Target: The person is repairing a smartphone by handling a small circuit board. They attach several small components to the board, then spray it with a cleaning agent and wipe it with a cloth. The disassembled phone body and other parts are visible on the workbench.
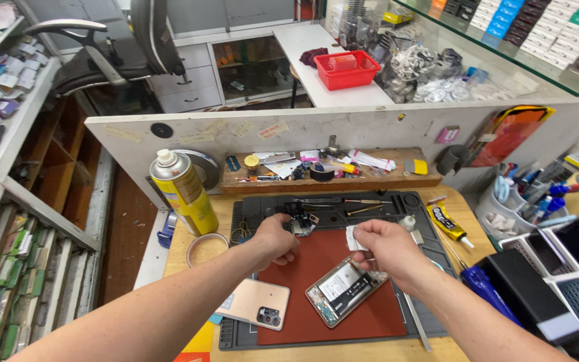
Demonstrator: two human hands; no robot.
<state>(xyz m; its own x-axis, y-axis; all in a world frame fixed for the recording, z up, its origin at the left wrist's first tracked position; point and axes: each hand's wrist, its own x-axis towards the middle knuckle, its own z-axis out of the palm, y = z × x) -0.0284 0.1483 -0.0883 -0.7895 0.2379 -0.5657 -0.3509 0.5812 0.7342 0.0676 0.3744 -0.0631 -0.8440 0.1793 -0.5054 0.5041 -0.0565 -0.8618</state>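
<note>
Pinching a small white wipe [352, 237] in closed fingers, the right hand [384, 249] hovers just above the opened phone [340, 289], lying diagonally on the red mat [316, 295], while the left hand [275, 239] grips a small circuit part [300, 224].

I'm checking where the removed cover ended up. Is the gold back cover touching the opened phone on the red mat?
Apart. The head view shows a strip of red mat between the gold back cover and the opened phone.

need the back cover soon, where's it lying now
In the head view the back cover lies camera side up at the red mat's lower left edge, under the left forearm, left of the opened phone.
</note>
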